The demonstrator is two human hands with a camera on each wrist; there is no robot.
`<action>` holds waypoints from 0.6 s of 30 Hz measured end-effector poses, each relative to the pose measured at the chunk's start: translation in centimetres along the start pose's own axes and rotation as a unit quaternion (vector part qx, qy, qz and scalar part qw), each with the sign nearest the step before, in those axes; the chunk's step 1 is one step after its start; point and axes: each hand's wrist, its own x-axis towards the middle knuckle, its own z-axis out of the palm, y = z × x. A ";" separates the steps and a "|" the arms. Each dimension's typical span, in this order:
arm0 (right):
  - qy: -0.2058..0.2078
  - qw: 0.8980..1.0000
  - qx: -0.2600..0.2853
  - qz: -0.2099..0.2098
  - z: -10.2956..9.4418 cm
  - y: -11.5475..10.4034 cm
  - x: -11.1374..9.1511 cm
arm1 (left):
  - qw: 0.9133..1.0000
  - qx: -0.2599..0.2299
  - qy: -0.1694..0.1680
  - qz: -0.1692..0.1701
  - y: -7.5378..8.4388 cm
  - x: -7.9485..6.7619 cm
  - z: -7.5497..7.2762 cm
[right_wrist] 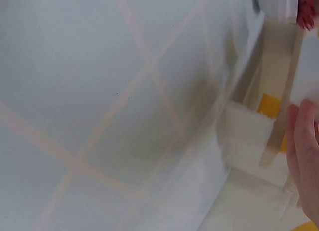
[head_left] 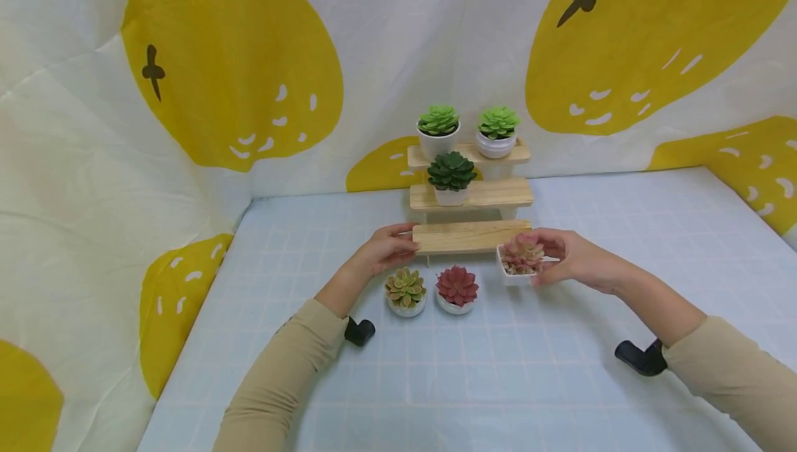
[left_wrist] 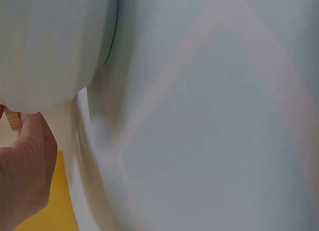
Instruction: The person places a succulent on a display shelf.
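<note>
My left hand (head_left: 394, 248) grips the left end of the bottom step of a three-step wooden plant stand (head_left: 471, 236). Its wood shows between the fingers (left_wrist: 34, 136) in the left wrist view. In my right hand (head_left: 575, 259) is a square white pot (head_left: 517, 278) with a pink succulent (head_left: 523, 252), held just in front of the step's right end. Fingers press this pot's side in the right wrist view. A yellow-green succulent (head_left: 405, 287) and a dark red succulent (head_left: 457, 284), each in a round white pot, stand before the stand.
Two bright green succulents, left (head_left: 438, 120) and right (head_left: 498, 122), stand in white pots on the top step. A dark green succulent (head_left: 451, 171) occupies the middle step. Behind hangs a white cloth (head_left: 386, 57) with yellow fruit prints; a pale blue checked cloth (head_left: 486, 383) covers the table.
</note>
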 end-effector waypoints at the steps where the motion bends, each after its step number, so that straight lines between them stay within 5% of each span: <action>1: 0.000 1.000 0.002 -0.001 0.0 0.0 0.0 | 1.000 0.001 -0.001 0.001 0.0 0.0 0.0; 18: 0.008 1.000 0.002 0.004 -0.5 -1.3 0.0 | 1.000 -0.001 0.000 0.002 0.1 0.0 0.0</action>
